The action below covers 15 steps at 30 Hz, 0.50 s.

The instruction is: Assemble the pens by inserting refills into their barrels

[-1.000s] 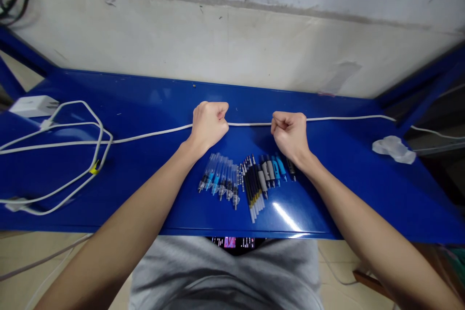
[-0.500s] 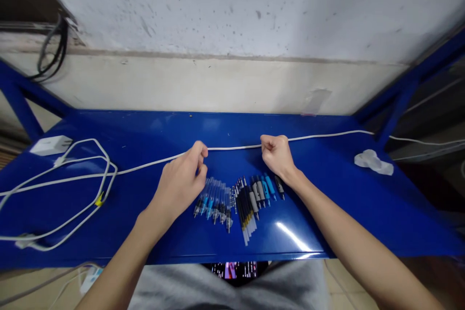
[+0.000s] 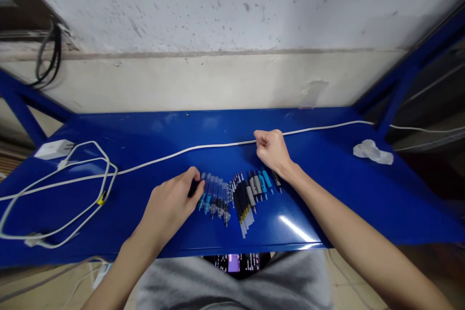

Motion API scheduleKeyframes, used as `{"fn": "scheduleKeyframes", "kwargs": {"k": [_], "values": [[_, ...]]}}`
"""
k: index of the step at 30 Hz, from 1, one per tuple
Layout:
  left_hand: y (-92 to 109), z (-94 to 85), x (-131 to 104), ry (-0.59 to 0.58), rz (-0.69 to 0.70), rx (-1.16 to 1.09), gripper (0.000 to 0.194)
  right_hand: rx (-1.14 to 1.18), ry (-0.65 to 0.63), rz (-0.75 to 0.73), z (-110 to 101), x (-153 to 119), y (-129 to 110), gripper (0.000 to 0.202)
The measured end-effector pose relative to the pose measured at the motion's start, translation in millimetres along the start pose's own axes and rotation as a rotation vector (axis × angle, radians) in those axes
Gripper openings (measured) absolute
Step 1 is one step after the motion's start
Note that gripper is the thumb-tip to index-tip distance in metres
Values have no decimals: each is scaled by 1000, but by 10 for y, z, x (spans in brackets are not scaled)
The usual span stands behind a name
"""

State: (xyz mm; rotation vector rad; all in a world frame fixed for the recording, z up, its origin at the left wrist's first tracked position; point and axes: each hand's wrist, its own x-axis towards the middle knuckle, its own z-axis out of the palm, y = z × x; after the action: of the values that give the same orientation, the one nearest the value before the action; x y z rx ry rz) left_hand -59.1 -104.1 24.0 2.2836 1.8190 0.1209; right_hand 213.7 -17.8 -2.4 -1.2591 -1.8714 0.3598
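On the blue shelf lie rows of pen parts: clear barrels with blue tips, thin dark refills and short grip sections. My left hand rests at the left end of the clear barrels, its fingertips touching the outermost one; whether it grips it I cannot tell. My right hand is a closed fist just behind the grip sections, against the white cable that runs across the shelf.
A white charger and looped white cables lie at the left. A crumpled clear wrapper sits at the right. A white wall rises behind the shelf. A phone screen shows at my lap under the front edge.
My left hand has let go of the white cable and come back toward me to the clear barrels. The right fist has stayed by the cable. The camera view has tilted up.
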Motion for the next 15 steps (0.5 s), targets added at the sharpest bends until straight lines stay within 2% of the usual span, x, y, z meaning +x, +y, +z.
{"fn": "scheduleKeyframes", "kwargs": {"k": [3, 6, 11, 15], "values": [[-35, -23, 63, 46, 9, 69, 16, -5, 2, -8, 2, -1, -13, 29], [-56, -85, 256, 153, 13, 32, 15, -5, 2, -35, 5, -5, -18, 29], [78, -148, 898, 455, 120, -263, 12, 3, -51, -70, -9, -12, -24, 26], [182, -21, 1298, 557, 250, -449, 10, -13, -100, -76, -29, -20, -25, 24]]}}
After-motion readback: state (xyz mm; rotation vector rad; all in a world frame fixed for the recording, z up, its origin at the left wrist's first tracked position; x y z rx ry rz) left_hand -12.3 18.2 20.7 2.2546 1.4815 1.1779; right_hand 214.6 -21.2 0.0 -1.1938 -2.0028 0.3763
